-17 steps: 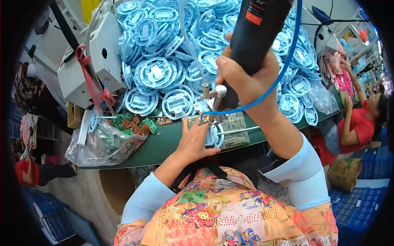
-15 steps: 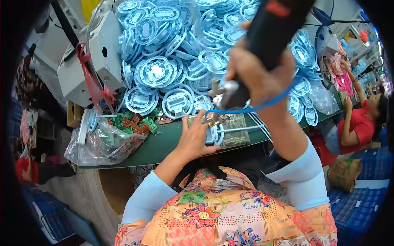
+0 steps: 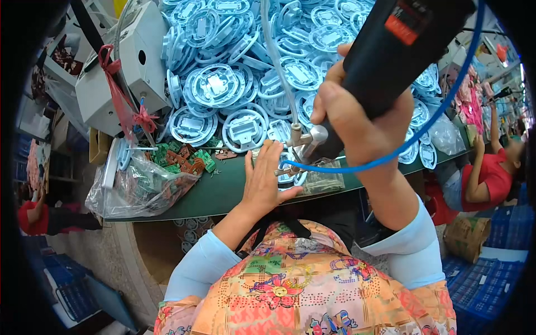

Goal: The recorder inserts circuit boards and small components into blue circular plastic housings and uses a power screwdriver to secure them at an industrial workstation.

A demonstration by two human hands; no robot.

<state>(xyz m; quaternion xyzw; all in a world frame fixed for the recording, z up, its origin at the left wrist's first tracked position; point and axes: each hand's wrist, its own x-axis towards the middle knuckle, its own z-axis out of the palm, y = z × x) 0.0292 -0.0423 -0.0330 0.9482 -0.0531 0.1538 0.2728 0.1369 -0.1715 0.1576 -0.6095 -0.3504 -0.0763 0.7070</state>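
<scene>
While the right hand [image 3: 363, 120] wraps around a black handheld tool [image 3: 391, 58], the left hand [image 3: 261, 178] lies nearly flat, fingers stretched and thumb spread; whether it presses on the light-blue ring part [image 3: 302, 180], partly hidden under the tool's metal end [image 3: 318, 134], cannot be told; a blue hose [image 3: 391, 159] loops past the right wrist; beyond, similar parts [image 3: 218, 86] heap on the green worktop [image 3: 212, 196]; this looks like fastening, and the next move likely calls for a steady part and true tip.

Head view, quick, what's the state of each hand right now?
Left hand: open, beside a light-blue plastic part; contact can't be told.
Right hand: closed, holding a black power screwdriver.
</scene>
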